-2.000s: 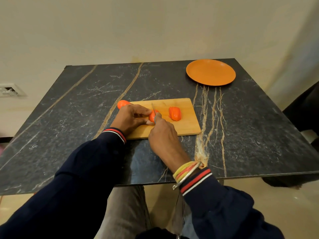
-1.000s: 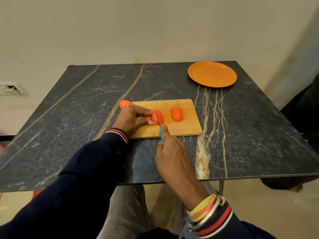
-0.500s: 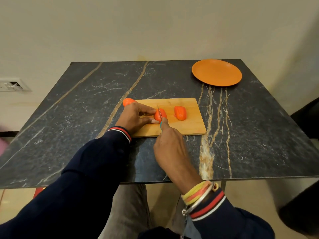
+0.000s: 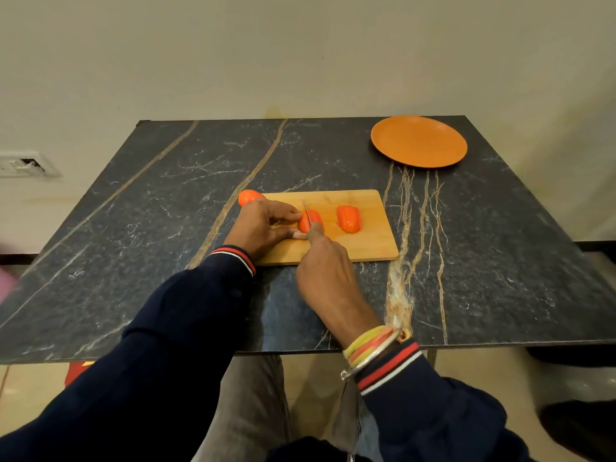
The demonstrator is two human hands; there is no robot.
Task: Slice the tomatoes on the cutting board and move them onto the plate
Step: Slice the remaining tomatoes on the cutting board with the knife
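A dark marble surface [image 4: 133, 261] fills most of the room in front of the seated person, and a wooden cutting board [image 4: 366, 241] lies on it close to them. Well beyond the board's far right corner sits an orange plate [image 4: 418, 141]. The left hand [image 4: 263, 226] rests over the board's left half, its fingers and thumb pinching a tomato [image 4: 315, 219] at the board's middle. The right hand [image 4: 325, 265], at the board's near edge, has its fingers wrapped round the teal handle of a knife [image 4: 306, 215], whose thin blade stands across that tomato. A cut tomato piece [image 4: 348, 219] lies just right of it on the board. A whole tomato [image 4: 248, 196] peeks out at the board's far left corner.
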